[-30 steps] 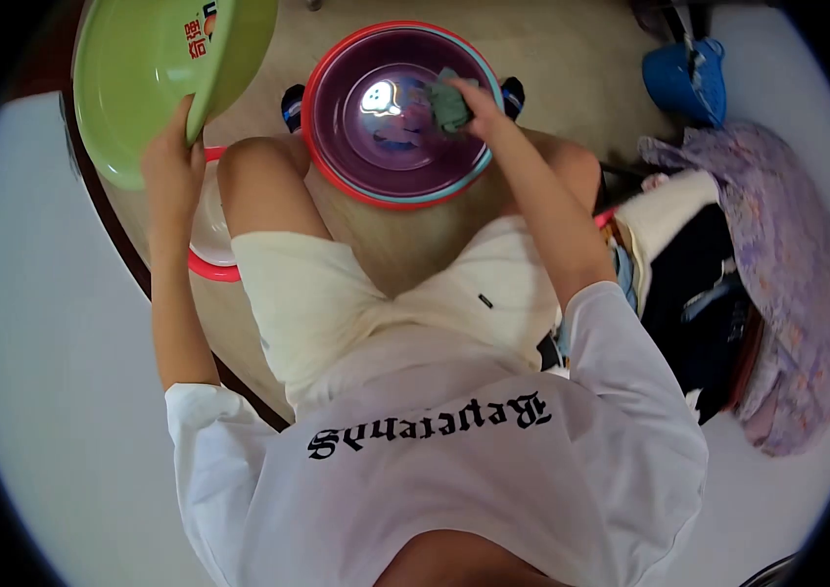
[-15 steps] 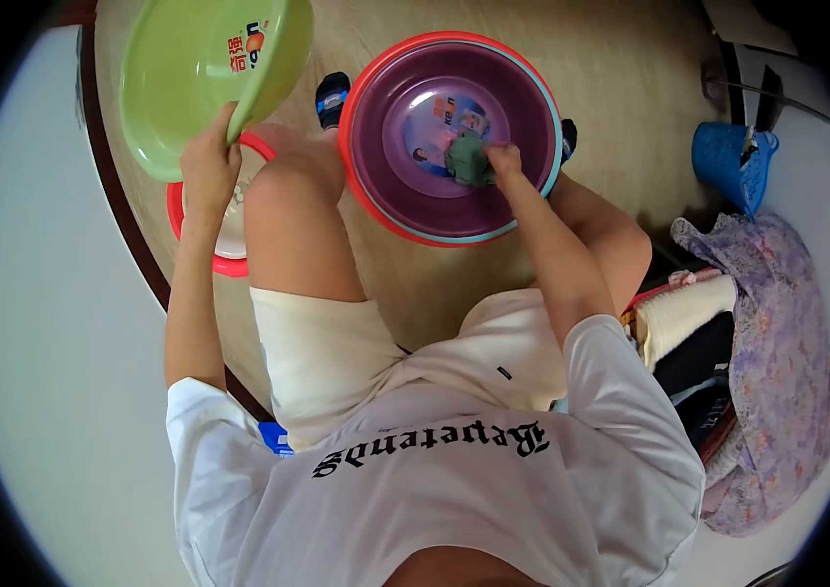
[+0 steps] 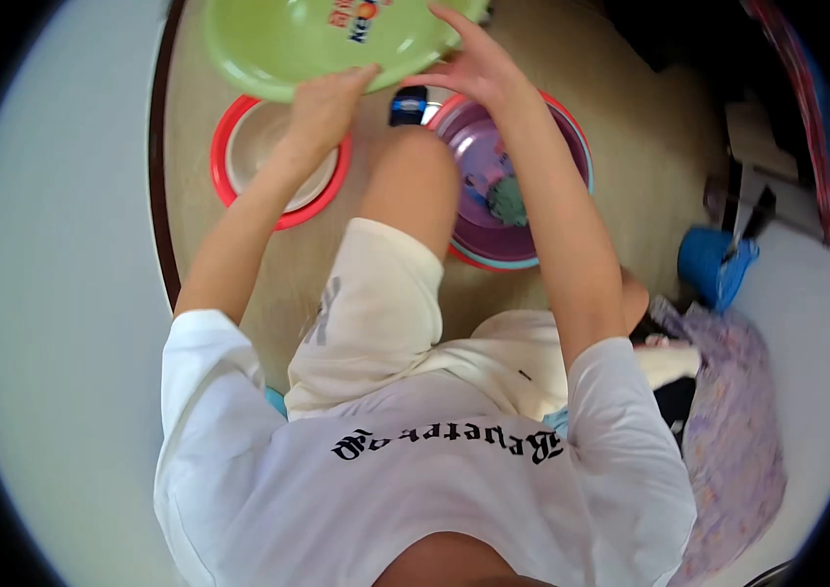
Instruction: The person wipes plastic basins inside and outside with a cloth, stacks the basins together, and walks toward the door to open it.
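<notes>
A light green plastic basin (image 3: 273,54) with printed lettering is held up at the top of the view, tilted. My left hand (image 3: 327,110) is closed on its near rim. At the basin's right edge, my right hand (image 3: 482,70) has its fingers spread apart; whether they touch the rim I cannot tell. Below my right forearm stands a purple basin (image 3: 466,166), nested in light blue and red ones and partly hidden by the arm. A crumpled green cloth (image 3: 506,202) lies in the purple basin.
On the floor at left, a pale basin (image 3: 256,142) sits inside a red basin (image 3: 223,161), near the wall. At right are a blue bucket (image 3: 707,262) and a purple floral cloth (image 3: 733,391) beside other fabrics. My dark slipper (image 3: 408,106) shows between the basins.
My right hand has let go of the green cloth, left it in the purple basin, and moved up to the green basin. The view has shifted left.
</notes>
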A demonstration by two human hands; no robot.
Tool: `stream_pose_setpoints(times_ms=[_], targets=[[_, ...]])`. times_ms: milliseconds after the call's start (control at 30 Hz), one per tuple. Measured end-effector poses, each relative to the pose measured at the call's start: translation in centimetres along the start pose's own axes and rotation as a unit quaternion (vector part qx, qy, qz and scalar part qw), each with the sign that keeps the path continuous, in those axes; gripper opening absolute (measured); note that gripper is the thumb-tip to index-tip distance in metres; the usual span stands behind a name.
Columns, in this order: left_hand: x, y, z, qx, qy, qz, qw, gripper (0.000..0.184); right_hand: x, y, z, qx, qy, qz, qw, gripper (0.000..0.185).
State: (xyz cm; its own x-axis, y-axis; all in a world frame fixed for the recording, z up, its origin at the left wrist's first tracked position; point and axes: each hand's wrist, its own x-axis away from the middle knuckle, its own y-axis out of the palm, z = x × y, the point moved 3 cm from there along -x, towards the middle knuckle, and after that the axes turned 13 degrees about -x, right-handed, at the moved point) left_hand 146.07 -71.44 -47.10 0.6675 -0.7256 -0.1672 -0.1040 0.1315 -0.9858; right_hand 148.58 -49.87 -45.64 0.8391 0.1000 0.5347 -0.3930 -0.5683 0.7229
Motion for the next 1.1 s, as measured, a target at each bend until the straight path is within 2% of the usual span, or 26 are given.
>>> stream_pose_setpoints(times_ms=[100, 200, 233, 267, 333, 400, 433, 467, 500, 533, 567, 600, 667, 700, 733, 767, 833, 867, 933, 967, 1033, 1100], targets=[[1.2, 0.1, -1.9, 0.002, -0.034, -0.068, 0.997, 0.040, -4.2, -1.3, 4.0, 0.034, 0.003, 0.101, 0.994, 0.038], [3.7, 2.4, -3.6, -0.035, -0.035, -0.058, 0.997, 0.038, -5.7, -0.2, 7.0, 0.132, -0.026, 0.118, 0.984, 0.035], [5.2, 2.0, -3.8, -0.053, -0.028, 0.054, 0.997, 0.032, -6.4, -0.5, 7.9, 0.139, -0.028, 0.137, 0.980, 0.042], [6.7, 1.1, -3.9, -0.055, -0.040, 0.053, 0.996, 0.032, -6.8, -0.8, 8.7, 0.146, -0.029, 0.158, 0.976, 0.050], [10.4, -1.8, -4.3, 0.047, -0.091, 0.156, 0.982, 0.032, -7.1, -0.7, 9.3, 0.174, -0.029, 0.165, 0.970, 0.052], [18.4, 3.8, -5.4, 0.201, -0.284, 0.126, 0.929, 0.038, -6.9, 0.2, 8.7, 0.203, -0.059, 0.168, 0.963, 0.053], [22.4, 7.6, -6.7, 0.228, -0.432, 0.098, 0.867, 0.041, -7.5, 0.8, 8.8, 0.208, -0.064, 0.189, 0.958, 0.052], [26.5, 11.0, -7.0, 0.250, -0.567, 0.066, 0.782, 0.044, -7.7, 0.5, 8.9, 0.213, -0.060, 0.190, 0.956, 0.052], [31.3, 15.6, -7.5, 0.354, -0.681, 0.048, 0.640, 0.049, -7.7, 0.3, 8.8, 0.221, -0.079, 0.181, 0.955, 0.052], [32.8, 17.1, -7.7, 0.443, -0.763, 0.028, 0.470, 0.054, -8.2, 0.5, 8.6, 0.229, -0.099, 0.170, 0.953, 0.052], [32.8, 18.5, -8.0, 0.446, -0.762, 0.029, 0.468, 0.054, -8.6, 0.5, 8.4, 0.232, -0.101, 0.169, 0.952, 0.052], [33.7, 20.2, -7.2, 0.454, -0.846, 0.003, 0.282, 0.058, -8.7, 0.4, 8.4, 0.233, -0.097, 0.156, 0.955, 0.049], [35.9, 23.7, -6.2, 0.441, -0.893, -0.028, 0.081, 0.062, -8.5, 0.3, 8.3, 0.236, -0.091, 0.147, 0.956, 0.047], [38.0, 29.2, -6.8, 0.637, -0.760, 0.067, 0.109, 0.062, -8.3, 0.3, 8.2, 0.233, -0.089, 0.143, 0.958, 0.046], [38.5, 31.9, -7.2, 0.790, -0.579, 0.158, 0.127, 0.062, -8.2, 0.0, 8.3, 0.231, -0.085, 0.140, 0.959, 0.045], [37.8, 32.6, -7.2, 0.790, -0.581, 0.154, 0.123, 0.062, -8.2, -0.5, 8.3, 0.232, -0.083, 0.146, 0.958, 0.045], [36.3, 34.5, -7.2, 0.767, -0.573, 0.242, 0.157, 0.054, -8.1, -1.7, 8.1, 0.209, -0.079, 0.169, 0.960, 0.047], [35.7, 35.7, -7.0, 0.771, -0.572, 0.235, 0.153, 0.054, -7.9, -2.2, 8.0, 0.211, -0.083, 0.176, 0.958, 0.047], [35.9, 37.3, -7.2, 0.676, -0.656, 0.302, 0.144, 0.050, -7.8, -3.1, 7.8, 0.198, -0.086, 0.205, 0.955, 0.051], [36.2, 37.6, -7.0, 0.678, -0.657, 0.297, 0.142, 0.050, -7.3, -3.4, 7.6, 0.199, -0.087, 0.211, 0.953, 0.051], [36.9, 38.2, -7.4, 0.726, -0.601, 0.302, 0.144, 0.046, -6.7, -3.8, 7.1, 0.219, -0.104, 0.200, 0.949, 0.050], [38.5, 38.5, -7.6, 0.713, -0.620, 0.288, 0.156, 0.044, -6.1, -4.7, 6.6, 0.205, -0.105, 0.199, 0.952, 0.049]])
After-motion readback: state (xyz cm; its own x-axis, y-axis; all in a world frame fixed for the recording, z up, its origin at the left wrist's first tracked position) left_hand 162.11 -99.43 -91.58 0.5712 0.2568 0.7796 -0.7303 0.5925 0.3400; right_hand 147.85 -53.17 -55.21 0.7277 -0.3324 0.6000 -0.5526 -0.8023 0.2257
